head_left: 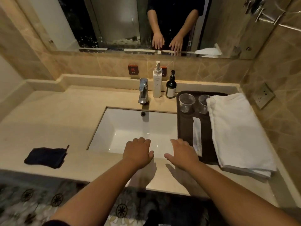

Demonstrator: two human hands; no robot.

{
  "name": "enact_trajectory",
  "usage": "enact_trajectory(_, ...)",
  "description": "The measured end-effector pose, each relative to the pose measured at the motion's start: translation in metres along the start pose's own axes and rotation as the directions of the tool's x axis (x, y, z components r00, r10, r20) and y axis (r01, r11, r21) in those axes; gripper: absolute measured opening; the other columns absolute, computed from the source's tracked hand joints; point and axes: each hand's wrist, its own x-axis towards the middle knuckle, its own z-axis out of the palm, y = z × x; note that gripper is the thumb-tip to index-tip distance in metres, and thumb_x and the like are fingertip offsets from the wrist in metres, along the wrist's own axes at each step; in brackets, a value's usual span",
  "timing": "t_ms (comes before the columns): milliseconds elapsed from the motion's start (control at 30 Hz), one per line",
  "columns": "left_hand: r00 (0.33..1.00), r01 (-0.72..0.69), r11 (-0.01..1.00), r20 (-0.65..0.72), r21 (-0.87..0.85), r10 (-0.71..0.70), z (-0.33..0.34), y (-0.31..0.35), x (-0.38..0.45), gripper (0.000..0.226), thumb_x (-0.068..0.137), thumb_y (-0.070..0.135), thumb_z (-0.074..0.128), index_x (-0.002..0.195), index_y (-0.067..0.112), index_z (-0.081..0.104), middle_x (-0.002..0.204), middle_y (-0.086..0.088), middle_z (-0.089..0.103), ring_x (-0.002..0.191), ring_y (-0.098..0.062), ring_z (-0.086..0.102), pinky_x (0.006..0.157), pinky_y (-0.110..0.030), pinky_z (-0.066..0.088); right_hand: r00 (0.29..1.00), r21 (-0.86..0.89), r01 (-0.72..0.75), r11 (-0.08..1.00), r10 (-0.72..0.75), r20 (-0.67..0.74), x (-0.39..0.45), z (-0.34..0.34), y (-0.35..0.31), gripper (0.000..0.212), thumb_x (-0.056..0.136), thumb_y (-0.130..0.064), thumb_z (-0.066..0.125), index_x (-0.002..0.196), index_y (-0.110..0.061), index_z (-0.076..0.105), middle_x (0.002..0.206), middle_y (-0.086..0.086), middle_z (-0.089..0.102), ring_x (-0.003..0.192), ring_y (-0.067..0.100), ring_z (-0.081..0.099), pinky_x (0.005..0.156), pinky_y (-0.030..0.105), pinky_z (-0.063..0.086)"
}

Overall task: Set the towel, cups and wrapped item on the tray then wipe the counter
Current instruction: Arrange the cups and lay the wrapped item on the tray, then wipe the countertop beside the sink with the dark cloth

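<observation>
The dark rectangular tray (184,128) lies on the beige stone counter (53,121), just right of and beyond the right hand (182,152), and carries four things: one folded white towel (236,132) along its far-right side, overhanging the tray's near edge; two clear plastic cups (186,102), upright side by side at the back; and one long white wrapped item (197,136) lying lengthwise just beside the right hand's fingertips. Both hands are spread flat, palms down, empty, over the near edge of the white rectangular sink (133,129), the left hand (138,152) just beside the right. One dark folded cloth (46,157) lies on the counter well left of the left hand. Beyond the hands stand one chrome faucet (143,91) and two pump bottles, one white (157,84), one dark green (171,88).
</observation>
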Motion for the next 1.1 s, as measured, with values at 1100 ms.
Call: enact_trajectory(1100,0.607,0.763,0.572,0.028,-0.303,-0.795,0.091,-0.594,-0.132,0.057,0.100,0.046,0.031,0.147,0.014,0.035,0.156,-0.010,0.031,0.140,-0.030,0.027,0.112,-0.047,0.025,0.618,-0.289,0.785,0.548,-0.728,0.296,0.093,0.201,-0.505,0.086,0.095,-0.069,0.022,0.158,-0.013,0.004,0.164,0.010,-0.007,0.150,0.035,-0.007,0.118,0.056,-0.002)
